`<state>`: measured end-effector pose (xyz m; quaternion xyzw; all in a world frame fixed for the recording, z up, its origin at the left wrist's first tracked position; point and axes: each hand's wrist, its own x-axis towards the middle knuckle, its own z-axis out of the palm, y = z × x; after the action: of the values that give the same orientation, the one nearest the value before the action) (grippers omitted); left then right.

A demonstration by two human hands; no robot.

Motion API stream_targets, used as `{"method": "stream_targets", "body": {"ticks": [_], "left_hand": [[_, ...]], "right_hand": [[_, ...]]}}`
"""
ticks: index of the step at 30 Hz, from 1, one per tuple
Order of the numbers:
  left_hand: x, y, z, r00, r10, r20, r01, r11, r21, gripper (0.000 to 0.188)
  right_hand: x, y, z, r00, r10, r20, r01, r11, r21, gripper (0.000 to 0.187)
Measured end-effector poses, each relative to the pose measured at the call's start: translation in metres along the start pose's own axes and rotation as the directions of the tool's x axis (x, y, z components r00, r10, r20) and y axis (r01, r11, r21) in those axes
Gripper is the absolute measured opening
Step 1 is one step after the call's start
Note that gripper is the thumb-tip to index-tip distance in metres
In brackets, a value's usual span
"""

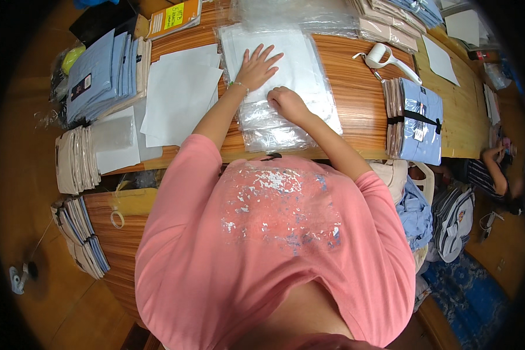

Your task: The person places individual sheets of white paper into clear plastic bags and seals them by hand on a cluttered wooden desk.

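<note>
A stack of clear plastic bags [279, 129] lies flat on the striped wooden table in front of me, with a white sheet [300, 64] showing in the upper one. My left hand [258, 69] is pressed flat on the sheet area, its fingers spread and holding nothing. Just to the right and nearer to me, my right hand [289, 105] is closed, its curled fingertips at the plastic bag's surface. The film between those fingers is mostly hidden. Loose white paper sheets [181, 96] lie directly left of the bags.
Folded blue shirts [96, 79] in packs stand at the left, with beige packs [76, 160] nearer. A white tape dispenser [388, 58] and a strapped bundle of packed shirts [420, 125] are at the right. More plastic film [291, 14] lies beyond. Another person's arm [493, 169] shows far right.
</note>
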<state>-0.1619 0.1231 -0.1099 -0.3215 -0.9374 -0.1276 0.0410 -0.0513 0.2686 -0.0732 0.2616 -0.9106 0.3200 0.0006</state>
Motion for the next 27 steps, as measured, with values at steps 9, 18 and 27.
{"method": "stream_targets", "body": {"ticks": [9, 18, 27], "left_hand": [[0.0, -0.004, -0.004, 1.0, -0.01, -0.019, 0.011, 1.0, 0.029, 0.047], [0.0, -0.007, 0.006, 0.995, 0.007, -0.102, -0.007, 1.0, 0.0, 0.045], [0.0, 0.0, -0.011, 0.999, -0.045, 0.011, 0.045, 0.997, 0.064, 0.044]], "right_hand": [[-0.03, -0.041, -0.039, 0.973, -0.204, 0.103, 0.206, 0.978, -0.013, 0.009], [-0.069, -0.063, -0.032, 1.0, -0.011, -0.026, 0.013, 0.998, 0.054, 0.014], [-0.081, -0.03, 0.005, 0.884, 0.462, -0.067, -0.313, 0.695, 0.647, 0.018]]}}
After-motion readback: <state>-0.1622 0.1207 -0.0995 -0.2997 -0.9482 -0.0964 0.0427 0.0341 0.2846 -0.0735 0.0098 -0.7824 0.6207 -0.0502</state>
